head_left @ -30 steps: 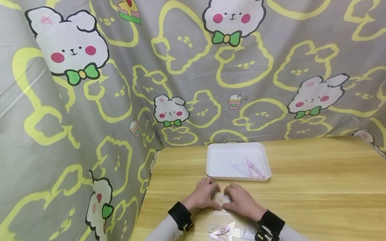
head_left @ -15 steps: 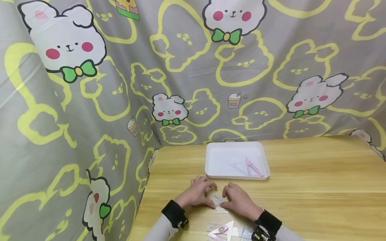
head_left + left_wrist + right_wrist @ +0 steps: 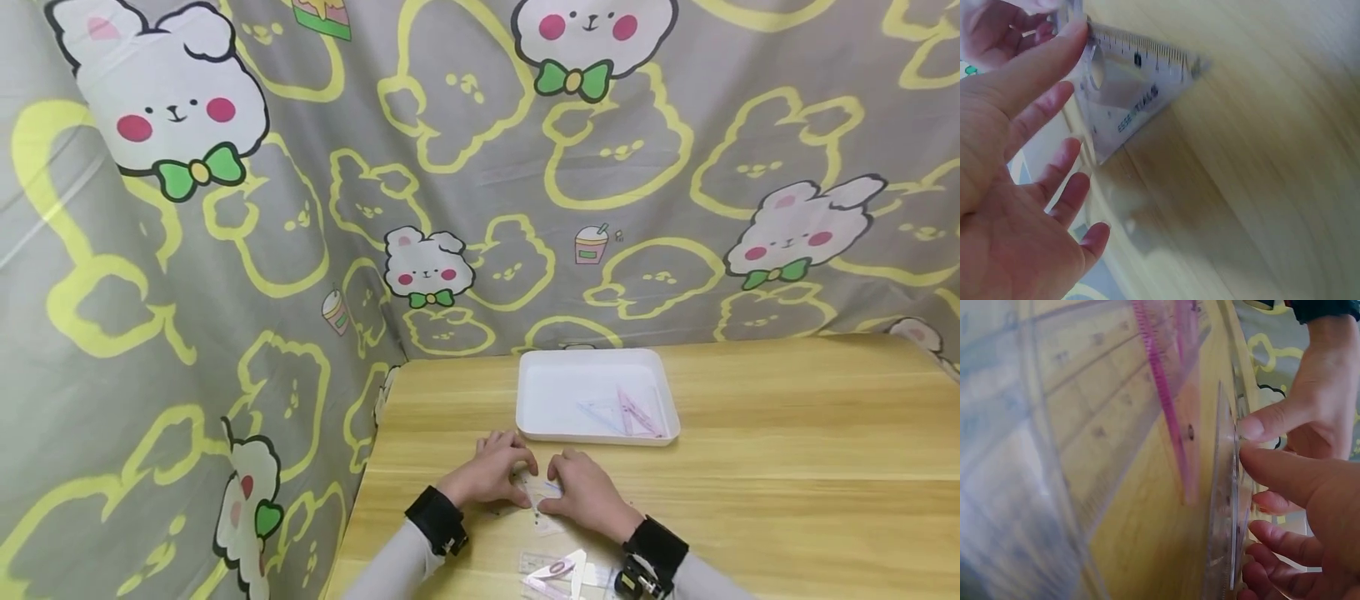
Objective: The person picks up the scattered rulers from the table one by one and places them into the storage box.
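Observation:
Close together over the table, my left hand [image 3: 491,471] and right hand [image 3: 588,496] meet around clear plastic drafting pieces. In the left wrist view, the left thumb and forefinger pinch a clear set square [image 3: 1125,112] near one corner; its scale and dark lettering show, and the other fingers spread below. The right wrist view has the right thumb and fingers along the edges of thin clear pieces [image 3: 1225,500], the left thumb right beside them. A pink-edged set square [image 3: 558,569] lies nearer my body among other clear pieces.
Just beyond the hands stands a white tray [image 3: 528,396] holding a pink set square [image 3: 636,417] and a pale blue one [image 3: 600,417]. A patterned curtain [image 3: 480,192] hangs behind the wooden table [image 3: 787,467] and along its left side.
The hands drew slightly apart half a second ago, a blue-edged piece showing tilted between them, and are now closer again. The tray and its contents stay put.

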`<state>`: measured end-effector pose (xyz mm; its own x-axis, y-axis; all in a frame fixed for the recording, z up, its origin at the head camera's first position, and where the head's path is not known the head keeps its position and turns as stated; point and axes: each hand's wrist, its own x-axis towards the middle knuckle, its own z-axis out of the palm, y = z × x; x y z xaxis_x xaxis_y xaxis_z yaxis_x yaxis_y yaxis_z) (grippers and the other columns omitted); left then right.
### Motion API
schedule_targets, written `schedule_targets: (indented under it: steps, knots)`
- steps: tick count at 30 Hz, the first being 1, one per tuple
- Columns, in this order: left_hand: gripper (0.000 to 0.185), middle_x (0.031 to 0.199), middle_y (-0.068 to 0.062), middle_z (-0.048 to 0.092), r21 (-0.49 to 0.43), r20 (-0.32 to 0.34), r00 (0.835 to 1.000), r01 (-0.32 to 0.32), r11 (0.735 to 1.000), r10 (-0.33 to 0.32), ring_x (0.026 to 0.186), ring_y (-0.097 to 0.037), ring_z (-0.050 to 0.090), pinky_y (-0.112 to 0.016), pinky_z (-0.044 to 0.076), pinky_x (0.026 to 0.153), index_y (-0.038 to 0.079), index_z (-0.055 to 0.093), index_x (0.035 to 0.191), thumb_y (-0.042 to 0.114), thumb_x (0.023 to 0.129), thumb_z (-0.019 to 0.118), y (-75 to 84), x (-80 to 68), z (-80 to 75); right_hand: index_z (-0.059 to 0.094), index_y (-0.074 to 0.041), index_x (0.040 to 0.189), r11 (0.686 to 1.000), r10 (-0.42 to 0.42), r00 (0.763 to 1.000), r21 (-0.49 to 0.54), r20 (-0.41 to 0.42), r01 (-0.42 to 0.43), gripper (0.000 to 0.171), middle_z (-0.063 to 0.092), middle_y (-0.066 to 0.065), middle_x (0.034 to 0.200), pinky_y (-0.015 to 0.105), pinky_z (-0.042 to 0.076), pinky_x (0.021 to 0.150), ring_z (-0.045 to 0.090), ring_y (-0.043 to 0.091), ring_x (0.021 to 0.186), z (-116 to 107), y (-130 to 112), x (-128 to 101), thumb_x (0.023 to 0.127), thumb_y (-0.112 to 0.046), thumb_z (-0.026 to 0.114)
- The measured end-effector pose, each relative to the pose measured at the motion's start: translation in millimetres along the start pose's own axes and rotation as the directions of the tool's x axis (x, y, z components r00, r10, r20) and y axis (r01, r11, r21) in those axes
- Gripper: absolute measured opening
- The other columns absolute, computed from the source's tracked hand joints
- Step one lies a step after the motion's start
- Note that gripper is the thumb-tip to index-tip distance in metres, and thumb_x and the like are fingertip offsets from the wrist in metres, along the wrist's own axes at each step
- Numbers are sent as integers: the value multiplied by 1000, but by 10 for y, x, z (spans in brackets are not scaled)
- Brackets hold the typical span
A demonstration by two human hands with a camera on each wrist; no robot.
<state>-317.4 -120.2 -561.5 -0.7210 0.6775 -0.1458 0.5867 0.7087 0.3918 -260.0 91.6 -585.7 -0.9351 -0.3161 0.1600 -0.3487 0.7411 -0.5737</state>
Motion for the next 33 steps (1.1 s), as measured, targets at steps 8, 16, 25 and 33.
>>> schedule_targets:
  steps: [8, 16, 25, 33]
  knots:
    - [54, 113, 9, 47, 68, 20, 1000, -16, 998, 15, 99, -9, 36, -30, 27, 86, 23, 68, 109, 48, 70, 96, 136, 31, 62, 62, -13, 82, 1000, 10, 1000, 7, -25, -10, 42, 48, -4, 81, 30, 39, 65, 46, 14, 76, 2, -4, -13, 68, -31, 97]
    - [57, 110, 10, 45, 110, 7, 1000, -24, 994, 23, 97, -9, 35, -28, 25, 85, 20, 64, 109, 48, 70, 95, 278, 71, 131, 60, -14, 81, 1000, -5, 999, 22, -48, 6, 41, 47, -5, 81, 28, 38, 64, 46, 14, 76, 20, 24, -47, 68, -27, 97]
    - [55, 101, 11, 44, 94, 19, 999, -28, 995, 27, 94, -8, 35, -25, 25, 80, 20, 59, 103, 43, 69, 96, 339, 111, 113, 58, -14, 80, 999, -19, 998, 46, -51, 21, 44, 48, -5, 79, 28, 38, 64, 45, 12, 74, -34, 63, -66, 68, -31, 97]
    - [27, 88, 10, 66, -276, -1, 995, -99, 956, 103, 79, 3, 59, -16, 50, 76, 13, 61, 100, 8, 87, 84, 314, 157, 82, 63, -13, 83, 936, -53, 998, 349, 39, 36, 25, 60, -8, 74, 23, 45, 61, 52, 1, 65, -172, 201, -70, 85, -22, 86]
